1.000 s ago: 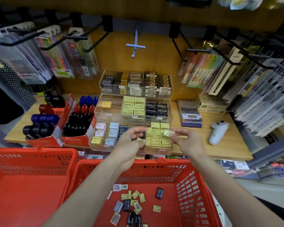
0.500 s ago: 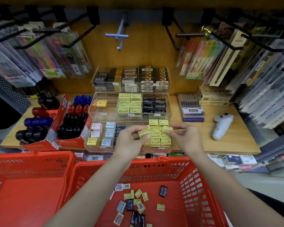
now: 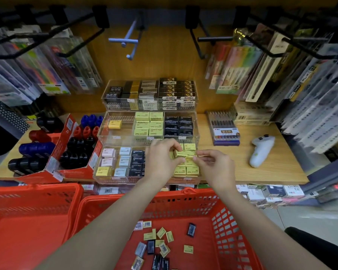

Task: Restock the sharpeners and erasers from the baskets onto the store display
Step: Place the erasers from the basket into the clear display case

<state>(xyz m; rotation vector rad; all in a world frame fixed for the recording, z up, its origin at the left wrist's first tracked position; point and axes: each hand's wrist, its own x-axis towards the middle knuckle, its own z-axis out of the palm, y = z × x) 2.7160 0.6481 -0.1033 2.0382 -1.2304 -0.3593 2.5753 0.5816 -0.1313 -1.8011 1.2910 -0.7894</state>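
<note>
Both hands over the front tray (image 3: 113,179) — left hand (image 3: 160,158) pinching a yellow eraser (image 3: 179,153), right hand (image 3: 215,164) fingers curled, can't tell what they hold.

— What are the hands doing?

— The left hand (image 3: 160,158) pinches a yellow eraser (image 3: 180,153) over the nearest clear tray (image 3: 113,179), above the yellow stack at its right end. The right hand (image 3: 216,165) sits just beside it, fingertips curled at the eraser's right edge.

— And nearer?

— A red basket (image 3: 228,230) with loose yellow, grey and black erasers on its floor; another red basket (image 3: 27,221) to its left.

— Farther back?

— Two more clear trays step up behind, holding yellow and black erasers. Left of them, red cartons (image 3: 70,168) hold black, blue and red sharpeners. A white controller (image 3: 260,151) lies on the wooden shelf (image 3: 281,170) to the right.
</note>
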